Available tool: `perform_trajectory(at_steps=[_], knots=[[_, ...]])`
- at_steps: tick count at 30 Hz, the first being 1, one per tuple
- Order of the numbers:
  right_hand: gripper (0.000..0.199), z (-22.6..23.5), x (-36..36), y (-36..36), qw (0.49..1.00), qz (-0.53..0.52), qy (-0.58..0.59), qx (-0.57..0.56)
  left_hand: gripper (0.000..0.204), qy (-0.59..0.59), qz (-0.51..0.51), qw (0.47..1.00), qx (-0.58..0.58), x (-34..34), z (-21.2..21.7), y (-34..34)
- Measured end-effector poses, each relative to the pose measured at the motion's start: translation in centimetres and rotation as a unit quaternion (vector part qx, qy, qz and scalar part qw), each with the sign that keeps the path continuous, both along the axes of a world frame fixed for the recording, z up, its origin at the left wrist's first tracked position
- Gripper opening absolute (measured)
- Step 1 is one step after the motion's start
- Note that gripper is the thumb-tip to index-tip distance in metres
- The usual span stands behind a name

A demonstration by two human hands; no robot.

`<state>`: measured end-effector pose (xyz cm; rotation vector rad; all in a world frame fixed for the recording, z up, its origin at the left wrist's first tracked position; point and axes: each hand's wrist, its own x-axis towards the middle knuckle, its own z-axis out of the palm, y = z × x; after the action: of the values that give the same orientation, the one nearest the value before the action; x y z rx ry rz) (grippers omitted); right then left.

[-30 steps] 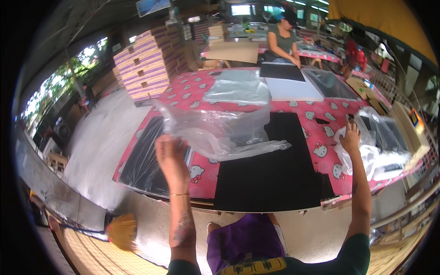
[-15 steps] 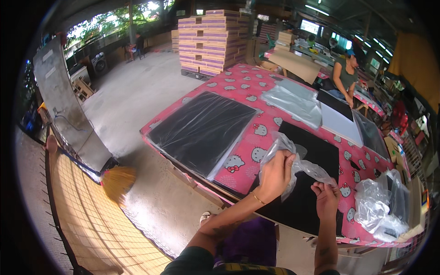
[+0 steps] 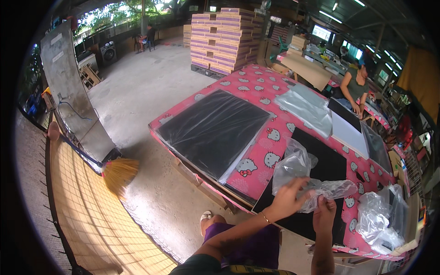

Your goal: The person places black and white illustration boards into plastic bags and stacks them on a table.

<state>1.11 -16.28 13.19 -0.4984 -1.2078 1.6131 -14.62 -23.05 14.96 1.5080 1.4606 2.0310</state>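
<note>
Thin clear plastic film (image 3: 293,165), glossy and crumpled, puffs up loosely at its left and narrows into a wrinkled, gathered strip at its right, pinched in the right hand (image 3: 324,214) over a flat black sheet (image 3: 329,167).

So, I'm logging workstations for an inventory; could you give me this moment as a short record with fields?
Left hand: fingers spread at the crumpled clear plastic film
Right hand: pinching that film
Under the film: flat black rectangular board
Work surface: pink cat-print table cover
Left on table: flat black rectangular panel in clear plastic
Across table: co-worker in dark green top
Picture's left: yellow straw broom
</note>
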Motion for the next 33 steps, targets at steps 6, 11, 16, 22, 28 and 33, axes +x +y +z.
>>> perform_trajectory(at_steps=[6, 11, 16, 22, 28, 33], knots=[[0.015, -0.5, -1.4, -0.8, 1.000, -0.009, 0.014, 0.010, 0.014, 0.107, 0.013, 0.994, -0.007, 0.2, -3.1, 0.6], [0.018, -0.9, -0.4, -1.0, 0.999, -0.005, 0.018, -0.030, 0.010, 0.099, 0.082, 0.992, -0.003, -0.4, -2.2, 0.4], [0.021, -1.0, -0.6, -2.2, 0.995, -0.052, 0.085, -0.017, 0.010, 0.130, 0.099, 0.986, 0.038, -0.3, -2.8, 0.8], [0.041, -0.9, 0.7, -2.7, 0.992, 0.006, 0.122, 0.018, 0.010, 0.060, 0.212, 0.975, -0.021, -3.8, -3.0, 1.1], [0.056, -0.3, 3.4, -1.3, 0.977, 0.049, 0.187, -0.088, 0.014, 0.067, 0.082, 0.994, -0.023, -0.7, -4.0, -0.7], [0.041, 1.2, 10.9, 2.0, 0.988, 0.082, 0.096, 0.085, 0.040, -0.145, -0.042, 0.977, -0.152, -10.6, -5.2, -3.4]])
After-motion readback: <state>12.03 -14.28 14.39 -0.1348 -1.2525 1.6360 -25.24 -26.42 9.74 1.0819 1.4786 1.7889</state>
